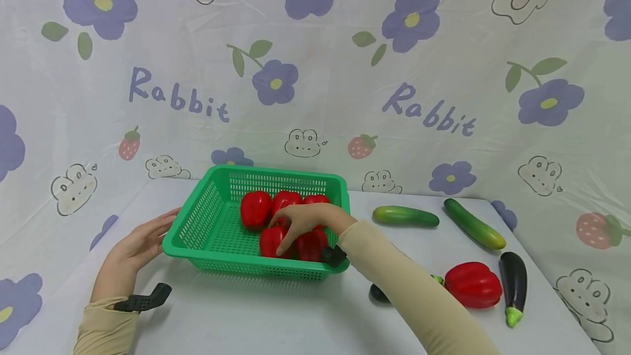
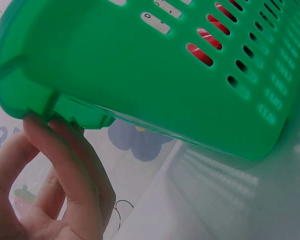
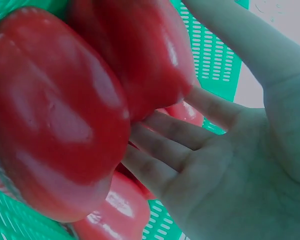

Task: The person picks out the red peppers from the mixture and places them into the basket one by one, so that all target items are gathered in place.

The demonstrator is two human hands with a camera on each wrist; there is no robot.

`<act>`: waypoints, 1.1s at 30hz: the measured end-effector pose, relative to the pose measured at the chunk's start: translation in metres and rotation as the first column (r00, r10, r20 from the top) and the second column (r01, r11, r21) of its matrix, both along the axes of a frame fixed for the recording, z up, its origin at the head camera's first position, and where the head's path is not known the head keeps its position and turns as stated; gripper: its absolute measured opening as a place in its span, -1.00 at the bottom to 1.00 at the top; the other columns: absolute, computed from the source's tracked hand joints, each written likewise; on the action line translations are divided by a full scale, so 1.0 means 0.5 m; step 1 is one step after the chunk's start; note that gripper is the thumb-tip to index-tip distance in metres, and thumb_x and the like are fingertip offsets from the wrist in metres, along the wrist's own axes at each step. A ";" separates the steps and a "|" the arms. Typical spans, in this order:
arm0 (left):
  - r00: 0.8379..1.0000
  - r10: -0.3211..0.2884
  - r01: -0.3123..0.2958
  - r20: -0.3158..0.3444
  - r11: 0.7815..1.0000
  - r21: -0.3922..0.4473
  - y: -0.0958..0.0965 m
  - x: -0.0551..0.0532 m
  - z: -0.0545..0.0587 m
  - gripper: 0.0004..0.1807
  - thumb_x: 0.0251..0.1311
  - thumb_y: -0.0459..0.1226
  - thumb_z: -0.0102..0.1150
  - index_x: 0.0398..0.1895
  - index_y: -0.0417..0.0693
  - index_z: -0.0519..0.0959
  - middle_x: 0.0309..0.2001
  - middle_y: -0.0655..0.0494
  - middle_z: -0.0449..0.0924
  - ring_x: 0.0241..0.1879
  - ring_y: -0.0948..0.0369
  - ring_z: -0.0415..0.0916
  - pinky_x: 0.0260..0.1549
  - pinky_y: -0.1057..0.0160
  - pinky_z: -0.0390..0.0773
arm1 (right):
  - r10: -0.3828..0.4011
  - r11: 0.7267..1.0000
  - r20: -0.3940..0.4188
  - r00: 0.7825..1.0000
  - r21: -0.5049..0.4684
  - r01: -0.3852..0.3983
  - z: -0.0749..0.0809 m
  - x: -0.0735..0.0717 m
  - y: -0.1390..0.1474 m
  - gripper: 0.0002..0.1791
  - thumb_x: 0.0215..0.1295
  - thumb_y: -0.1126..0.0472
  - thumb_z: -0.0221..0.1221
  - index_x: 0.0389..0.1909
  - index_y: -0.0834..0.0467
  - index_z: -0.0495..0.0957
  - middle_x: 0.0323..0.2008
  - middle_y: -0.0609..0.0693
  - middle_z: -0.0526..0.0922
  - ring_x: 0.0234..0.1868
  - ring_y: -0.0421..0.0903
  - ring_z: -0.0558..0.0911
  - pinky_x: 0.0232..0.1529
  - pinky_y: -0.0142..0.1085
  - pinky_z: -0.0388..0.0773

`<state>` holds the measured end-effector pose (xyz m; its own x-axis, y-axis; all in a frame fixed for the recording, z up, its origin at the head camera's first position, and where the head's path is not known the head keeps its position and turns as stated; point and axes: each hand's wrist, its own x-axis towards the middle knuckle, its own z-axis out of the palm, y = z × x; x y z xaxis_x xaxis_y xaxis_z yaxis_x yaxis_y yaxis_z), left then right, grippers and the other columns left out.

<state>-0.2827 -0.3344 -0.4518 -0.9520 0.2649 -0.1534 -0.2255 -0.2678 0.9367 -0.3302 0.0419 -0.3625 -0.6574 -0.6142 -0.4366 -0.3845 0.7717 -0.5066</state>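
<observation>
A green plastic basket [image 1: 197, 256] holds several red bell peppers, among them one at the back left [image 1: 256, 210] and one at the front right [image 1: 311, 245]. My left hand [image 1: 143, 240] grips the basket's left rim; the left wrist view shows the fingertips curled against its edge. My right hand [image 1: 303, 221] is inside the basket, over the front bell pepper [image 1: 271, 241]. In the right wrist view its fingers [image 3: 165, 135] reach fairly straight among the peppers, the thumb spread wide and the palm apart from them. Some fingertips are hidden behind the peppers.
To the right lie two cucumbers [image 1: 405, 216] [image 1: 474, 224], another red bell pepper [image 1: 473, 285] and an eggplant [image 1: 514, 286]. A dark rounded thing [image 1: 378, 293] is partly hidden by my right sleeve. Patterned cloth [image 1: 315, 70] stands behind the white table [image 1: 236, 316].
</observation>
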 end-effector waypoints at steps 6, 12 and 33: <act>1.000 -0.008 0.008 0.005 0.999 0.034 0.000 0.000 0.001 -0.66 0.49 -0.29 -0.11 -0.01 0.27 0.66 0.01 0.43 0.67 -0.01 0.39 0.61 -0.06 0.36 0.64 | 0.014 1.000 -0.014 1.000 -0.023 -0.014 0.005 0.002 0.001 -0.26 0.02 0.01 0.45 0.27 -0.05 0.41 0.17 -0.03 0.47 0.23 -0.06 0.39 -0.07 -0.19 0.66; 0.999 -0.040 0.040 -0.010 0.993 0.113 -0.003 -0.003 0.001 -0.60 0.50 -0.34 -0.20 -0.02 0.20 0.67 0.01 0.36 0.68 -0.02 0.37 0.63 -0.08 0.38 0.64 | 0.018 0.999 -0.024 1.000 -0.050 -0.019 0.014 0.006 0.004 -0.23 0.03 0.01 0.45 0.30 -0.01 0.39 0.19 -0.03 0.48 0.25 -0.05 0.40 -0.05 -0.21 0.65; 0.999 -0.037 0.038 -0.029 0.999 0.037 -0.001 0.001 0.002 -0.65 0.50 -0.30 -0.15 0.02 0.26 0.63 0.04 0.43 0.65 -0.01 0.39 0.61 -0.09 0.36 0.65 | -0.042 0.947 -0.111 0.993 -0.321 0.004 0.009 0.032 0.063 -0.18 0.08 0.00 0.41 0.35 0.05 0.30 0.32 0.07 0.44 0.37 0.07 0.37 0.19 -0.06 0.53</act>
<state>-0.2820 -0.3349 -0.4509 -0.9451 0.3055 -0.1160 -0.2096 -0.2943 0.9324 -0.3141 0.0734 -0.3581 -0.7071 -0.6931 -0.1403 -0.4387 0.5855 -0.6817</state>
